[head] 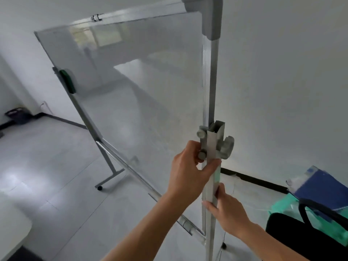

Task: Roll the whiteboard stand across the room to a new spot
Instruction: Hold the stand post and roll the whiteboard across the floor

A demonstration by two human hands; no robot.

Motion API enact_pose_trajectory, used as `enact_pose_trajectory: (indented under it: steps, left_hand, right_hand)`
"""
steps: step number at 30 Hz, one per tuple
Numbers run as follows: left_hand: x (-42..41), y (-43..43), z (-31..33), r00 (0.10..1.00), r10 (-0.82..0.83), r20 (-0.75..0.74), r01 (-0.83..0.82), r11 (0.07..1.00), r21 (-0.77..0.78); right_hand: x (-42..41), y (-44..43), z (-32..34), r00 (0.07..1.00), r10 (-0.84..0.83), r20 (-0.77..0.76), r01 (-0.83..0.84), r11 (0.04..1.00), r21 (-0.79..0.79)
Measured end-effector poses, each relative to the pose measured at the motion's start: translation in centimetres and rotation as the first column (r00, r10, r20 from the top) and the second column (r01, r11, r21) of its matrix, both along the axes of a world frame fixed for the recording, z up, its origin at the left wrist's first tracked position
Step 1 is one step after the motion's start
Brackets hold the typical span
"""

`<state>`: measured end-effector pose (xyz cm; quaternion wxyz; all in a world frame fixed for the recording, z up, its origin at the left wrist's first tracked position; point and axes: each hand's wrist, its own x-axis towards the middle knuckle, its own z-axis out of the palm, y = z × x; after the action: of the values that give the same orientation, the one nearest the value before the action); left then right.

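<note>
Grey-tiled floor [47,157] and white walls [282,81] surround the whiteboard stand [213,91]; left hand [188,172] clasps its near upright below the clamp knob [227,146], right hand [228,211] grips lower.

Near post [212,102]: right edge of the board [135,87].
Left hand [188,172]: on the post, above the right hand [228,211].
Eraser [67,81]: board's far left edge.
Chair [308,232]: right of the post.

My bare office room, plain white walls [282,72], grey tiled floor [47,157], black baseboard [254,180], my rolling whiteboard [141,81], black chair [301,240]
</note>
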<state>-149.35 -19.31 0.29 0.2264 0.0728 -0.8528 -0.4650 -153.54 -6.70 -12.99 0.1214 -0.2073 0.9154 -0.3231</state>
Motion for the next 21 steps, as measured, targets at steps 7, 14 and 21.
enact_pose_trajectory:
  steps: [7,14,21]
  left_hand:
    - [-4.4,-4.4,-0.2,0.987,0.161,0.005,-0.161,0.983,0.089]
    - [-10.0,-10.2,0.9,0.908,0.416,0.045,-0.418,0.907,0.05]
    - [-15.9,-18.8,0.9,0.836,0.549,-0.002,-0.549,0.836,0.012]
  right_hand:
    - [-7.0,-5.2,-0.7,0.969,0.244,0.031,-0.243,0.969,-0.04]
    - [-14.3,-13.3,-0.2,0.908,0.419,0.009,-0.418,0.907,-0.063]
    - [-20.3,-23.1,-0.3,0.874,0.486,-0.015,-0.486,0.871,-0.064]
